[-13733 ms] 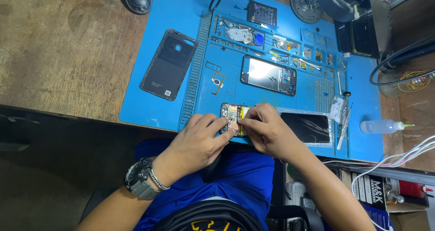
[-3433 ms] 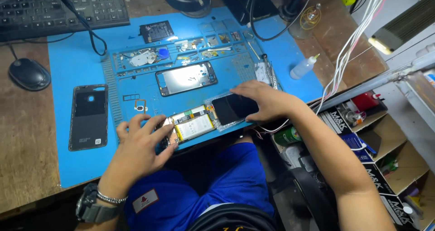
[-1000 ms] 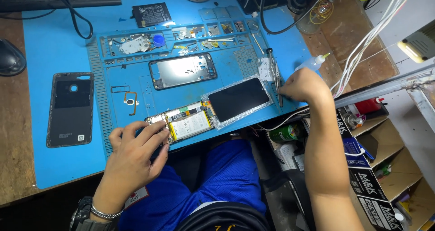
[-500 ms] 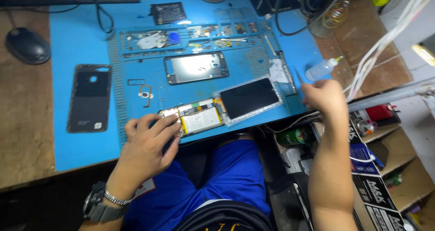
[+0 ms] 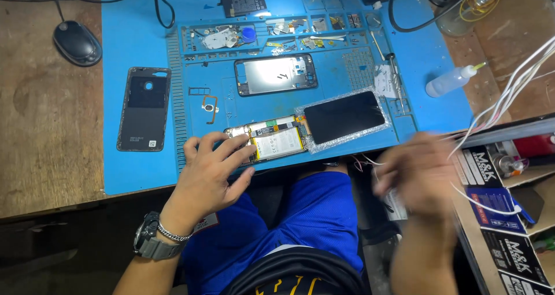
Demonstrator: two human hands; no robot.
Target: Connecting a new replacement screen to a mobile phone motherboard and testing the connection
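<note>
Opened phone body (image 5: 272, 142) lies at near edge of blue rubber mat (image 5: 139, 168), yellow battery exposed, back cover (image 5: 143, 109) and glossy black screen (image 5: 344, 117) on bubble wrap already apart. Bare metal frame (image 5: 276, 75) beyond. Left hand (image 5: 209, 173) spread, fingertips pressing body. Right hand (image 5: 417, 173) blurred off mat, grip impossible to tell.

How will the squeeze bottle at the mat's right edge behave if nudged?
The clear squeeze bottle lies on its side at the edge of the blue mat, so it would probably roll rather than tip. It looks like thin plastic: likely light and soft under a grip. Its thin nozzle points away from the mat and may catch the nearby white wires.
</note>
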